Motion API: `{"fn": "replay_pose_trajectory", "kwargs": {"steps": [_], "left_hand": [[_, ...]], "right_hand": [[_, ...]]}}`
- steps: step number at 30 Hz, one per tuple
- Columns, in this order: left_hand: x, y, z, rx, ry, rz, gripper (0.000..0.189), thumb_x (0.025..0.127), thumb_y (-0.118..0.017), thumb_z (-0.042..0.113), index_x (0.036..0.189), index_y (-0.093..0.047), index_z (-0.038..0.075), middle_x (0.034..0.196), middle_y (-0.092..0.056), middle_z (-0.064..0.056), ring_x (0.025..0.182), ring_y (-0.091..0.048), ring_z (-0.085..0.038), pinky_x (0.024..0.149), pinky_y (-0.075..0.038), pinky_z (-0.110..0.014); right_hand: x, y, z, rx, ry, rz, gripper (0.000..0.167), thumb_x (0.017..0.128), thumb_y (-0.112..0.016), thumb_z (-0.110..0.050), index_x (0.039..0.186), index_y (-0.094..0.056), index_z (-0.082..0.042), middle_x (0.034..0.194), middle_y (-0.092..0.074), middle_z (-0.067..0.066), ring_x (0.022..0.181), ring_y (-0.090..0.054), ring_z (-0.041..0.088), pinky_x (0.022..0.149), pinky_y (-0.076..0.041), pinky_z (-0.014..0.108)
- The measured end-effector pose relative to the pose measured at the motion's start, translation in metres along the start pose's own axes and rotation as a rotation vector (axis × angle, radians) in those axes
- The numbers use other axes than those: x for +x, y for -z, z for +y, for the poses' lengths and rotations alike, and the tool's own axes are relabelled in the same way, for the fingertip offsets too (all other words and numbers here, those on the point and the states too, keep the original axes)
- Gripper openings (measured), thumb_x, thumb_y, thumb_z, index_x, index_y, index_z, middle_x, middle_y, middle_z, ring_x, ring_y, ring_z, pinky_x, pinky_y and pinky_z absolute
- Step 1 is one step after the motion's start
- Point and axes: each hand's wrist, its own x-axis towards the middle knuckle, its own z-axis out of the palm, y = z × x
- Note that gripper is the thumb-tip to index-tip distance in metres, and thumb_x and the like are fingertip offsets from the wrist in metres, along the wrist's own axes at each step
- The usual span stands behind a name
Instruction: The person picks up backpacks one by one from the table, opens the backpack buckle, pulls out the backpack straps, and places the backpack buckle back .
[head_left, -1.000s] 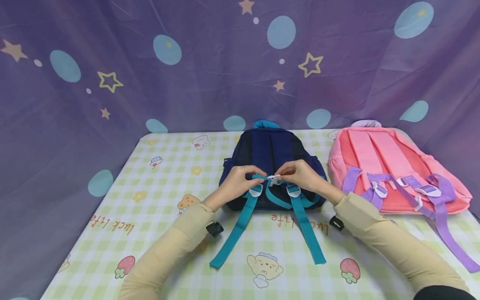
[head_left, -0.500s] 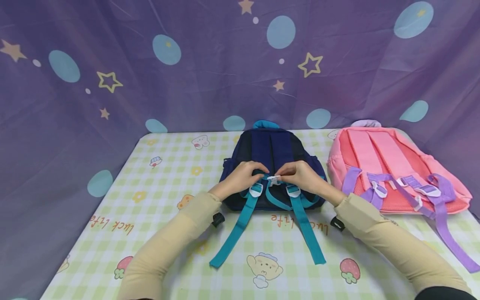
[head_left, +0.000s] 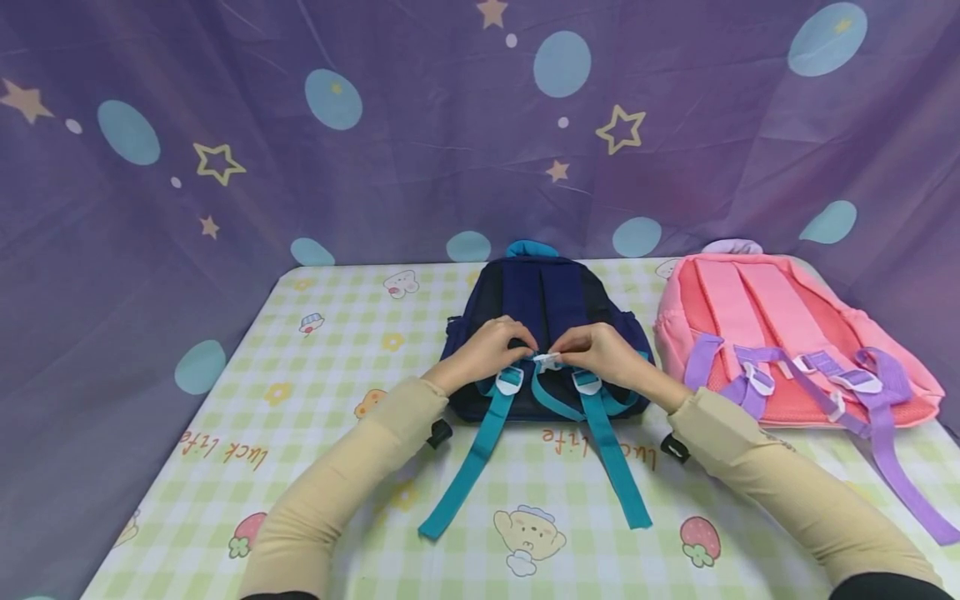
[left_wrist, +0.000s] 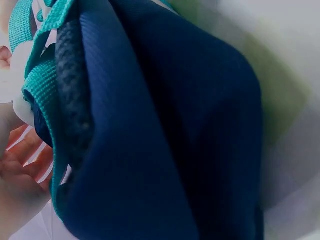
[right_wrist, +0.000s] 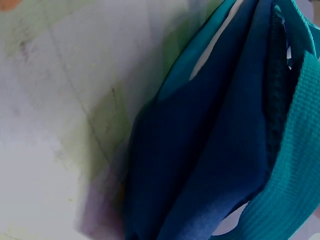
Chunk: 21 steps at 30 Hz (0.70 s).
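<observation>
A navy backpack lies on the table with its shoulder straps facing up. Over its lower middle, my left hand pinches a teal strap close beside a white buckle. From the other side my right hand holds the buckle's right end between thumb and fingers. Two teal webbing tails run from white strap adjusters toward the front. In the left wrist view, my left hand shows behind teal webbing. The right wrist view is mostly navy fabric and a teal strap.
A pink backpack with purple straps lies to the right, near my right forearm. A green-checked cloth covers the table, and a purple curtain hangs behind it.
My left hand and forearm have shifted slightly right and up, its fingers now closer to the buckle. My right hand has stayed in place.
</observation>
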Motion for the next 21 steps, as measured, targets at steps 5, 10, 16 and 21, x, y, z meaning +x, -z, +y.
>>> {"fn": "replay_pose_trajectory", "kwargs": {"steps": [5,10,16,21], "left_hand": [[-0.0014,-0.0003,-0.0022,0.0,-0.005,0.011,0.011,0.093,-0.066,0.006,0.1,-0.073,0.002,0.097,-0.07,-0.01,0.09,-0.059,-0.024,0.083,-0.047,-0.029],[-0.0029,-0.0013,-0.0033,-0.01,0.004,0.032,0.011,0.093,-0.065,0.006,0.1,-0.073,0.001,0.097,-0.07,-0.01,0.09,-0.059,-0.024,0.081,-0.047,-0.028],[-0.0029,-0.0031,-0.0036,-0.023,0.021,0.044,0.011,0.093,-0.065,0.004,0.099,-0.073,0.001,0.097,-0.071,-0.011,0.09,-0.059,-0.024,0.081,-0.048,-0.029],[-0.0023,-0.005,-0.0045,-0.005,0.018,0.025,0.012,0.093,-0.065,0.005,0.101,-0.073,0.001,0.099,-0.071,-0.01,0.093,-0.06,-0.025,0.085,-0.047,-0.03]], "right_hand": [[-0.0001,-0.0014,0.0002,0.008,0.005,-0.011,0.01,0.09,-0.065,0.006,0.096,-0.072,0.007,0.093,-0.072,0.018,0.087,-0.071,0.031,0.072,-0.056,0.028],[-0.0013,-0.0023,-0.0009,0.022,0.007,-0.039,0.009,0.09,-0.065,0.005,0.095,-0.072,0.007,0.093,-0.072,0.018,0.088,-0.071,0.03,0.073,-0.056,0.026],[-0.004,-0.0019,-0.003,0.013,0.01,-0.055,0.01,0.089,-0.064,0.007,0.097,-0.072,0.008,0.095,-0.072,0.018,0.09,-0.071,0.031,0.073,-0.056,0.026],[-0.0071,-0.0009,-0.0046,-0.008,0.005,-0.06,0.01,0.089,-0.065,0.007,0.096,-0.072,0.008,0.095,-0.072,0.018,0.09,-0.07,0.03,0.071,-0.056,0.026]]}}
